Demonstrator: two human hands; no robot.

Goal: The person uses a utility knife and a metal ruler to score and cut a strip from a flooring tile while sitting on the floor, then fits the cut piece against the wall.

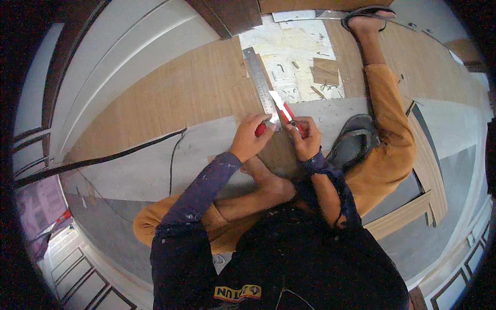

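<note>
My right hand [306, 136] grips a red utility knife [287, 112], its bright, wide blade pointing up and away beside a steel ruler [260, 77]. The ruler lies lengthwise over a wood-look floor plank, along the edge of a bare whitish floor patch [294, 44]. At the near end of the ruler, my left hand [251, 136] is closed on a red object [261, 129], mostly covered by my fingers. Whether this red piece is joined to the ruler I cannot tell. A brown plank [281, 151] lies between and below both hands.
A square plank offcut [325, 71] and small scraps lie on the whitish patch. At left, a black strip [113, 156] crosses the floor. My sandalled foot [355, 142] rests right of my hands. Long plank pieces [400, 213] lie at lower right; a white panelled door [129, 46] stands upper left.
</note>
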